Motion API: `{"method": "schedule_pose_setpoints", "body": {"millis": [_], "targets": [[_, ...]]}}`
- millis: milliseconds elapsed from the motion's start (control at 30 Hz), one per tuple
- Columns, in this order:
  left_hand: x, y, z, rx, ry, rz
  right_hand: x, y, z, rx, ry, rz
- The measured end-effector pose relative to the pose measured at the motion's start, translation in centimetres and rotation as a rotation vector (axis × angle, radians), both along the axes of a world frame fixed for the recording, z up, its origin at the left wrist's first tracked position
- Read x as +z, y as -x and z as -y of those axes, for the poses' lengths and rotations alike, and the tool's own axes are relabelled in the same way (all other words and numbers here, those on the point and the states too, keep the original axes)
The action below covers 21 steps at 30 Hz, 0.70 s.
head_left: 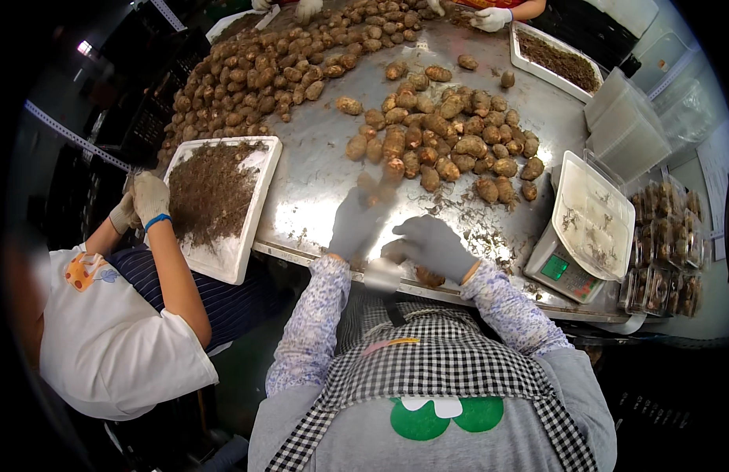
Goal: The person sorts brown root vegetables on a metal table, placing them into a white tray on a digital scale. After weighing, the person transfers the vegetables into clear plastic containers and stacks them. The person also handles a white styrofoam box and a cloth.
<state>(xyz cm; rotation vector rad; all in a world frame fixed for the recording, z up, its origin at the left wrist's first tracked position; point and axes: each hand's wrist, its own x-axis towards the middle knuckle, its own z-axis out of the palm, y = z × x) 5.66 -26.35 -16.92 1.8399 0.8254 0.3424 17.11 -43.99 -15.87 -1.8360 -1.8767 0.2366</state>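
My left hand, in a grey glove, is blurred by motion at the near side of the taro pile. A smeared corm shows at its fingertips; whether it grips it is unclear. My right hand, also grey-gloved, curls over a brown corm near the steel table's front edge. Another corm lies just below that hand. A blurred pale, shiny object sits between my wrists; I cannot make out what it is. Dirt and peel scraps are scattered around.
At left, a co-worker works beside a white foam tray of soil. More corms and gloved workers' hands are at the back, with another tray. At right stand a scale, clear containers and filled packs.
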Motion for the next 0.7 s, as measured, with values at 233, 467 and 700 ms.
{"method": "schedule_pose_setpoints", "body": {"millis": [233, 467, 700], "targets": [[-0.5, 1.0, 0.6, -0.12, -0.559, 0.022, -1.2, 2.2, 0.1, -0.403, 0.337, -0.343], [1.3, 1.1, 7.6, -0.917, -0.522, -0.107, 0.1, -2.0, 7.9, -0.923, -0.043, -0.787], [3.7, -4.3, 9.8, -0.876, -0.253, -0.158, 9.4, -3.6, 13.9, -0.811, -0.376, -0.258]]}}
